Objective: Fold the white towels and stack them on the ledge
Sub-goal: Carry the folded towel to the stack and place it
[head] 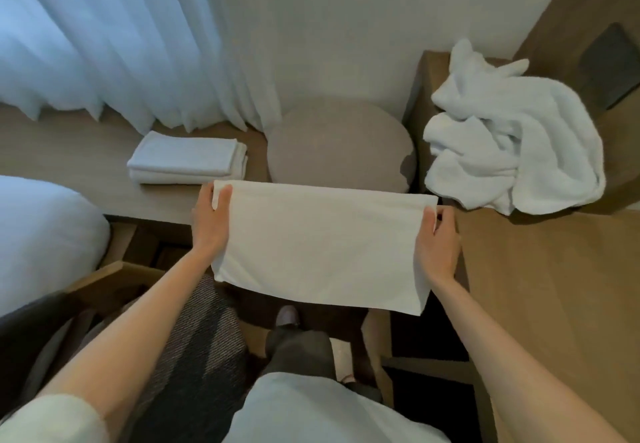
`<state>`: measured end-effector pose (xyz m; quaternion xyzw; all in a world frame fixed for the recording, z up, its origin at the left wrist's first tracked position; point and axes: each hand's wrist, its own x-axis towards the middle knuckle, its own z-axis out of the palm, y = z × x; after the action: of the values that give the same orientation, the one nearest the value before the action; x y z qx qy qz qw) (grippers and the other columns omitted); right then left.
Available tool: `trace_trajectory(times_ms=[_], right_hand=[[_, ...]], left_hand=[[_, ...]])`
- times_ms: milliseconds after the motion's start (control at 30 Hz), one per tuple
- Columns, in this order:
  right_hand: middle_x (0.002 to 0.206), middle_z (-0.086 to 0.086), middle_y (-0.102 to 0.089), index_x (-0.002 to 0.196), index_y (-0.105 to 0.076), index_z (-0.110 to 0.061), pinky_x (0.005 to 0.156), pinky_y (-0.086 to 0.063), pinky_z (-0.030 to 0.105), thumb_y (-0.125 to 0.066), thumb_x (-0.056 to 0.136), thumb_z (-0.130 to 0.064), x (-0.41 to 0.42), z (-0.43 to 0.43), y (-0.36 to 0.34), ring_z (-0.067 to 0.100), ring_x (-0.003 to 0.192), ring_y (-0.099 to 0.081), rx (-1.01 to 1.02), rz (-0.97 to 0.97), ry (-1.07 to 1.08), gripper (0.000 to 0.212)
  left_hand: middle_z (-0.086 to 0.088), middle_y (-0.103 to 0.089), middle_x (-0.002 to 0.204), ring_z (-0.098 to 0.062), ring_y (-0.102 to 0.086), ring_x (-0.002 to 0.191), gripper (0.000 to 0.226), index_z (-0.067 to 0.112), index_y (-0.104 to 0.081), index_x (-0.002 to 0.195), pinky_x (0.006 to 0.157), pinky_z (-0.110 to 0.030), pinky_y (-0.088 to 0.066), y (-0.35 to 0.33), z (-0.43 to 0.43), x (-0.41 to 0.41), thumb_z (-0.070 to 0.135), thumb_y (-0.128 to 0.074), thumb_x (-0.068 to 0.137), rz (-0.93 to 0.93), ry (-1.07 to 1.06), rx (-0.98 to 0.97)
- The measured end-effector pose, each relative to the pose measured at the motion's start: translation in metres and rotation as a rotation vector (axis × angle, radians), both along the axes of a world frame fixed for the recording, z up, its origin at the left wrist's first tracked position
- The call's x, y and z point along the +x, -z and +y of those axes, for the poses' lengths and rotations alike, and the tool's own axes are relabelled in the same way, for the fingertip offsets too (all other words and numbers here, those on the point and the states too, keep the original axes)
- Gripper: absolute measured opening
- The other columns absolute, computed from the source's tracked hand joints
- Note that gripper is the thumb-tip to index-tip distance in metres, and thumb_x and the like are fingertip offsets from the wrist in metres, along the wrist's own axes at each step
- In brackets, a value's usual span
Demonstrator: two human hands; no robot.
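A white towel [322, 245], folded into a flat rectangle, hangs in the air in front of me. My left hand [210, 216] pinches its upper left corner, thumb on top. My right hand [438, 242] pinches the upper right corner the same way. On the wooden ledge [76, 162] below the curtain lies a neat stack of folded white towels [188, 158], just beyond my left hand. A crumpled heap of white towels [512, 141] sits on the wooden desk [554, 287] at the right.
A round grey stool [341, 143] stands between ledge and desk, behind the held towel. White curtains [121, 37] hang over the ledge. A white bed [41, 238] fills the left edge. My legs and one foot [287, 316] show below on the dark floor.
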<state>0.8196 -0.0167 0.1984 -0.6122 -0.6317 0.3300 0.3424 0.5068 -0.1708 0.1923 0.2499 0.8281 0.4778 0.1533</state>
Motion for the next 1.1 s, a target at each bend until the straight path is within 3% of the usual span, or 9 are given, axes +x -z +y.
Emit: trace_trajectory(times_ms=[233, 400, 467, 667, 767, 867, 933, 1000, 1100], right_hand=[[0.078, -0.017, -0.046, 0.092, -0.041, -0.026, 0.062, -0.034, 0.028, -0.035, 0.101, -0.040, -0.136, 0.035, 0.010, 0.008, 0.072, -0.048, -0.032, -0.044, -0.146, 0.018], [0.079, -0.007, -0.052, 0.090, -0.044, -0.022, 0.067, -0.042, 0.032, -0.036, 0.101, -0.040, -0.232, 0.058, 0.011, 0.013, 0.073, -0.052, -0.066, -0.023, -0.201, 0.022], [0.080, -0.004, -0.054, 0.092, -0.047, -0.019, 0.069, -0.043, 0.037, -0.036, 0.100, -0.040, -0.265, 0.065, 0.009, 0.018, 0.075, -0.054, -0.081, -0.013, -0.223, 0.025], [0.077, -0.008, -0.050, 0.094, -0.047, -0.016, 0.055, -0.031, 0.025, -0.036, 0.101, -0.036, -0.356, 0.087, 0.004, 0.007, 0.067, -0.046, -0.094, -0.063, -0.286, 0.024], [0.074, -0.009, -0.047, 0.093, -0.045, -0.014, 0.053, -0.029, 0.026, -0.036, 0.101, -0.035, -0.394, 0.100, 0.010, 0.009, 0.065, -0.044, -0.108, -0.104, -0.301, 0.024], [0.074, -0.006, -0.048, 0.093, -0.045, -0.012, 0.062, -0.032, 0.032, -0.035, 0.100, -0.037, -0.430, 0.118, 0.021, 0.020, 0.072, -0.047, -0.144, -0.143, -0.342, 0.028], [0.076, -0.002, -0.051, 0.091, -0.045, -0.015, 0.064, -0.033, 0.033, -0.035, 0.099, -0.039, -0.453, 0.130, 0.029, 0.023, 0.075, -0.050, -0.160, -0.155, -0.375, 0.028], [0.076, 0.000, -0.053, 0.088, -0.044, -0.017, 0.062, -0.032, 0.032, -0.035, 0.098, -0.041, -0.478, 0.141, 0.037, 0.024, 0.074, -0.052, -0.157, -0.150, -0.408, 0.027], [0.077, 0.002, -0.054, 0.088, -0.044, -0.017, 0.062, -0.034, 0.033, -0.035, 0.099, -0.041, -0.514, 0.154, 0.049, 0.024, 0.073, -0.051, -0.160, -0.146, -0.438, 0.028]], left_hand=[[0.001, -0.055, 0.106, -0.015, -0.050, 0.095, 0.040, 0.012, -0.049, 0.121, 0.081, -0.033, -0.037, 0.003, -0.008, -0.100, 0.044, -0.038, 0.099, -0.022, -0.198, -0.014], [0.010, -0.049, 0.085, -0.005, -0.047, 0.076, 0.033, 0.020, -0.044, 0.105, 0.061, -0.021, -0.033, 0.001, -0.003, -0.182, 0.051, -0.036, 0.098, -0.088, -0.256, -0.068], [0.003, -0.050, 0.087, -0.012, -0.047, 0.079, 0.035, 0.015, -0.045, 0.104, 0.061, -0.023, -0.033, 0.000, -0.004, -0.213, 0.048, -0.037, 0.099, -0.091, -0.264, -0.096], [-0.009, -0.052, 0.101, -0.025, -0.050, 0.093, 0.038, -0.001, -0.050, 0.120, 0.074, -0.032, -0.037, 0.006, -0.006, -0.289, 0.029, -0.051, 0.096, -0.141, -0.278, -0.172], [-0.012, -0.055, 0.105, -0.026, -0.054, 0.093, 0.042, -0.001, -0.048, 0.120, 0.068, -0.030, -0.042, 0.015, -0.007, -0.317, 0.028, -0.058, 0.092, -0.220, -0.264, -0.155], [0.002, -0.055, 0.085, -0.015, -0.052, 0.077, 0.015, 0.012, -0.051, 0.099, 0.053, -0.014, -0.039, 0.029, -0.006, -0.342, 0.023, -0.059, 0.092, -0.234, -0.277, -0.199], [0.003, -0.055, 0.087, -0.015, -0.053, 0.082, 0.011, 0.015, -0.051, 0.100, 0.058, -0.016, -0.040, 0.037, -0.001, -0.359, 0.022, -0.057, 0.094, -0.266, -0.307, -0.201], [-0.002, -0.055, 0.103, -0.017, -0.052, 0.093, 0.031, 0.007, -0.051, 0.118, 0.071, -0.025, -0.041, 0.044, 0.007, -0.375, 0.027, -0.055, 0.095, -0.298, -0.347, -0.199], [-0.002, -0.053, 0.108, -0.017, -0.050, 0.096, 0.039, 0.004, -0.050, 0.125, 0.079, -0.029, -0.038, 0.055, 0.020, -0.401, 0.029, -0.054, 0.096, -0.306, -0.462, -0.193]])
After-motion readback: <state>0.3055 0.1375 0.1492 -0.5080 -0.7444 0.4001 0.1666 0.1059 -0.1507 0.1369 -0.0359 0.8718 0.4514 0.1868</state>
